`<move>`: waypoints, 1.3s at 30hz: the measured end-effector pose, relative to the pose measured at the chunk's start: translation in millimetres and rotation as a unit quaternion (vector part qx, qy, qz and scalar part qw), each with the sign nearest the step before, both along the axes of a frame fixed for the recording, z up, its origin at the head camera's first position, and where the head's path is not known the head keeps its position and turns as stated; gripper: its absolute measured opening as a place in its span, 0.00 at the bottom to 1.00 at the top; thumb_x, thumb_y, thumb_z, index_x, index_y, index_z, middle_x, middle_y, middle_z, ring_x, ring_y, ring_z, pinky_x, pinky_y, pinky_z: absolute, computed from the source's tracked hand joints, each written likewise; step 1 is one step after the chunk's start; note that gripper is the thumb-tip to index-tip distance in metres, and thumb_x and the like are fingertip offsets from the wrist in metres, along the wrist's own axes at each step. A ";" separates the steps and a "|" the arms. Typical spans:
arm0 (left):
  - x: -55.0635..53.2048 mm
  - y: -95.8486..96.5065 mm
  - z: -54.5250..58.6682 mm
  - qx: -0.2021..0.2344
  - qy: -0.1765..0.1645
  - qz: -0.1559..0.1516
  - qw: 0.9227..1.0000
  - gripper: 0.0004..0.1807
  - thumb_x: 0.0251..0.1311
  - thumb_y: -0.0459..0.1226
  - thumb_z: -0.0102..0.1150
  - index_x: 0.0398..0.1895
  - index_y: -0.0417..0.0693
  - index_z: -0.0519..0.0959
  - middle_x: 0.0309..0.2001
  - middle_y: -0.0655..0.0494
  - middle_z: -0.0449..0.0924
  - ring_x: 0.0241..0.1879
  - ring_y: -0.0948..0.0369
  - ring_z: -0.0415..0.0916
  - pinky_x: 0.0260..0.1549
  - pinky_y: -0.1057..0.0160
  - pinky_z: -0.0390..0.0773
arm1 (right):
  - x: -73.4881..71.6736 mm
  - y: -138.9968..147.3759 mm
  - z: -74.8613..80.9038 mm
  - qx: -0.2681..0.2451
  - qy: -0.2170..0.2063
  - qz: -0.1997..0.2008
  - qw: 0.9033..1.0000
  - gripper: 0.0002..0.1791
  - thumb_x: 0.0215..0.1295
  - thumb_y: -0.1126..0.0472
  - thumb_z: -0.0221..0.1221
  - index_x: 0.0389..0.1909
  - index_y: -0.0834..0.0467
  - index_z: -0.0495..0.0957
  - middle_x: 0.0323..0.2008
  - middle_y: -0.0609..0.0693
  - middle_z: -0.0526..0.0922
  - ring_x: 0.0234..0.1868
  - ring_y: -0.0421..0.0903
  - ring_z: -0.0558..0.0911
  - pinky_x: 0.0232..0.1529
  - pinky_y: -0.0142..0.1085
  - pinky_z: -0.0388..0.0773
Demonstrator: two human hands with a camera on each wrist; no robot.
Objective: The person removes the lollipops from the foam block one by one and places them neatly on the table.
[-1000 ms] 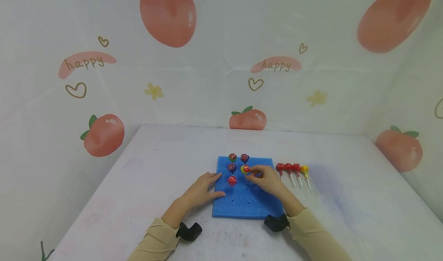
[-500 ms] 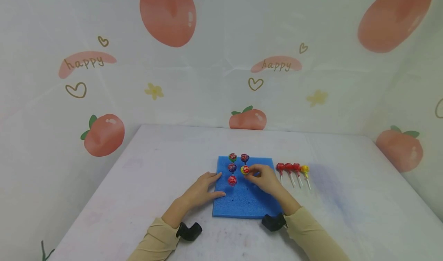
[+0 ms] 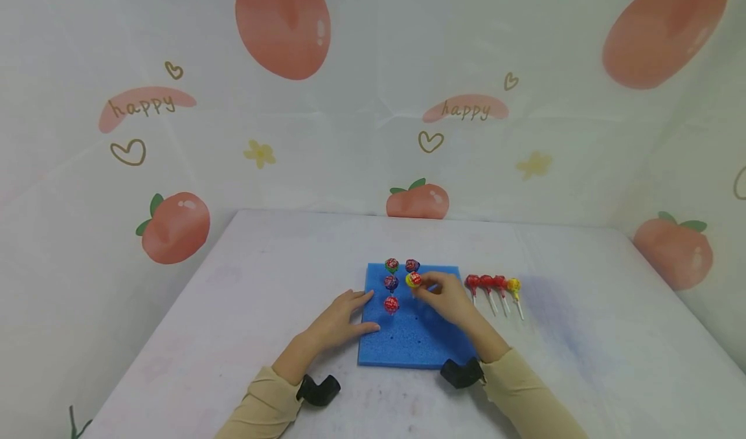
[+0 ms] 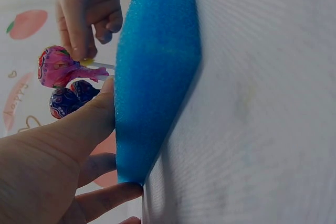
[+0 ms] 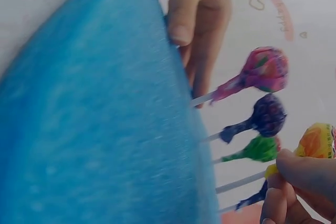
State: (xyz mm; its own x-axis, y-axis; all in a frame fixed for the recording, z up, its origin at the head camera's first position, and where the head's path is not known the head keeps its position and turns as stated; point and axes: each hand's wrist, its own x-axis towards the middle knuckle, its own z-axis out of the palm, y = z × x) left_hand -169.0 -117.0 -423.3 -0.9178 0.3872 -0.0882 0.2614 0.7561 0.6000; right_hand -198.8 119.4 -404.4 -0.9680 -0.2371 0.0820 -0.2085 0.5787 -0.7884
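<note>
Firstly, closest to us, there are two black devices [image 3: 319, 390] worn at the sleeves [image 3: 262, 403]. Just beyond, the left hand [image 3: 335, 322] rests with fingers spread, its thumb on the face of the blue foam block [image 3: 402, 356] and other fingers at the edge. If this hand presses too weakly, I think the block could shift. The right hand [image 3: 451, 303] pinches the held yellow lollipop [image 3: 414, 280] just below its ball; the stick [image 5: 241, 181] reaches the foam, but how firmly it sits I cannot tell. A slanted push could probably bend it, and careless fingers could knock the dark lollipop [image 3: 412, 265] close behind.

As for the count, the foam carries four others, upright: one pink lollipop [image 3: 391, 305], then one purple lollipop [image 3: 391, 283], and farthest one green-and-red lollipop [image 3: 392, 265] beside the dark one. Rightward on the bench [image 3: 291, 245] lie three red lollipops [image 3: 486, 281] and one yellow lollipop [image 3: 513, 285]. Behind everything hangs a fruit-patterned backdrop [image 3: 350, 154].
</note>
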 end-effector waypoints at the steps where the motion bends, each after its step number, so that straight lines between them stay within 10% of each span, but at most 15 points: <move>1: 0.0 0.0 0.1 0.000 0.000 0.000 1.000 0.38 0.57 0.52 0.59 0.68 0.46 0.62 0.67 0.41 0.63 0.70 0.41 0.52 0.65 0.40 0.59 | 0.6 -0.1 1.8 -0.001 -0.002 -0.001 1.000 0.08 0.60 0.62 0.61 0.38 0.60 0.81 0.36 0.55 0.84 0.28 0.41 0.77 0.28 0.28 0.75; 39: -1.3 -1.4 -3.2 -0.001 0.003 -0.007 1.000 0.39 0.57 0.53 0.58 0.68 0.46 0.62 0.68 0.42 0.62 0.71 0.42 0.51 0.66 0.40 0.58 | 5.0 24.2 13.8 0.007 -0.016 -0.051 0.999 0.09 0.61 0.60 0.60 0.40 0.60 0.81 0.38 0.56 0.85 0.32 0.43 0.79 0.34 0.33 0.80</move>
